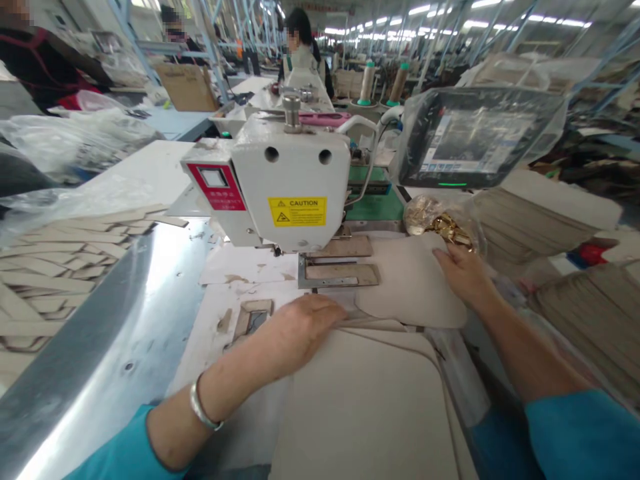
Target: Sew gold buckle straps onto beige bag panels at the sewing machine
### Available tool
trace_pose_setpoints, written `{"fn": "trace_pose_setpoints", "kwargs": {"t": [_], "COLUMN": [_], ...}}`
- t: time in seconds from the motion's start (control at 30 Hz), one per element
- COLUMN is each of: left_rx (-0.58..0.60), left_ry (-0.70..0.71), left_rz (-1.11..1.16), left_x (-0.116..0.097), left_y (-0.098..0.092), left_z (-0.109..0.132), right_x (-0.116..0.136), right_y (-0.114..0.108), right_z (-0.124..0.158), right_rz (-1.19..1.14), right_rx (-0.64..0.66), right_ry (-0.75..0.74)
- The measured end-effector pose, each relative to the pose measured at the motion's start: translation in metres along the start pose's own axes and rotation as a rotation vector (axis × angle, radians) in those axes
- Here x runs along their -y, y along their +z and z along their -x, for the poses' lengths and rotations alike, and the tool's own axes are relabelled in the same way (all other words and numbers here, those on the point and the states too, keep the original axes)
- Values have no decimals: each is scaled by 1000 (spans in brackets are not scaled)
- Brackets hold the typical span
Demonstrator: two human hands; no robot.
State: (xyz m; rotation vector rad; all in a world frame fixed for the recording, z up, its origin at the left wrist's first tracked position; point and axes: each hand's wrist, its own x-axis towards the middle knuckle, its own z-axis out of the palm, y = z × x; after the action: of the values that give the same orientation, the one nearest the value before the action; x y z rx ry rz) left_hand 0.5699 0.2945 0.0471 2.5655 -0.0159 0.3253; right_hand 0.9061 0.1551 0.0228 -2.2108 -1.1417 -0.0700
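Note:
A beige panel (407,283) with rounded corners lies flat, its left end at the metal clamp frame (303,270) of a white sewing machine (295,173). My right hand (463,273) pinches the panel's right edge, thumb on top. My left hand (310,327), fingers bent and close together, is closed at the panel's near left edge; its fingertips are partly hidden. Below it lies a stack of similar beige panels (367,400). A small rectangular beige piece with a metal buckle (257,317) rests on the white sheet left of the clamp.
Beige strips (45,287) lie across the metal table (125,320) at left. A clear bag of gold-coloured metal parts (450,230) sits beyond my right hand, below a plastic-wrapped screen (465,140). More beige panels (595,327) are piled at right. Other people work further back.

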Motion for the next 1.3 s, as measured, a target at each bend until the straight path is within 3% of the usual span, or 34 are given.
{"fn": "trace_pose_setpoints", "kwargs": {"t": [0.1,0.23,0.37,0.57,0.67,0.77,0.87,0.93,1.07,1.3], "left_rx": [16,69,92,101,96,102,103,94,84,106], "left_ry": [53,87,53,61,61,46,31,22,18,56], "left_rz": [-142,-154,-171,-234,-277,-295,-290,-281,-273,-332], "left_x": [24,30,27,32,34,35,34,33,31,32], "left_y": [7,9,6,10,12,13,12,11,10,11], "left_z": [13,27,34,37,37,37,36,35,33,32], "right_x": [15,39,55,59,55,48,36,27,13,10], "right_y": [37,68,75,82,72,42,8,-2,2,10], "right_z": [-17,-28,-30,-31,-27,-7,34,63,95,94], "right_rz": [54,116,146,195,98,-63,-103,-90,-41,-81], "right_rx": [71,106,158,167,91,40,236,386,453,407], "right_ry": [-78,-161,-193,-149,-104,-260,-509,-578,-596,-564]}}
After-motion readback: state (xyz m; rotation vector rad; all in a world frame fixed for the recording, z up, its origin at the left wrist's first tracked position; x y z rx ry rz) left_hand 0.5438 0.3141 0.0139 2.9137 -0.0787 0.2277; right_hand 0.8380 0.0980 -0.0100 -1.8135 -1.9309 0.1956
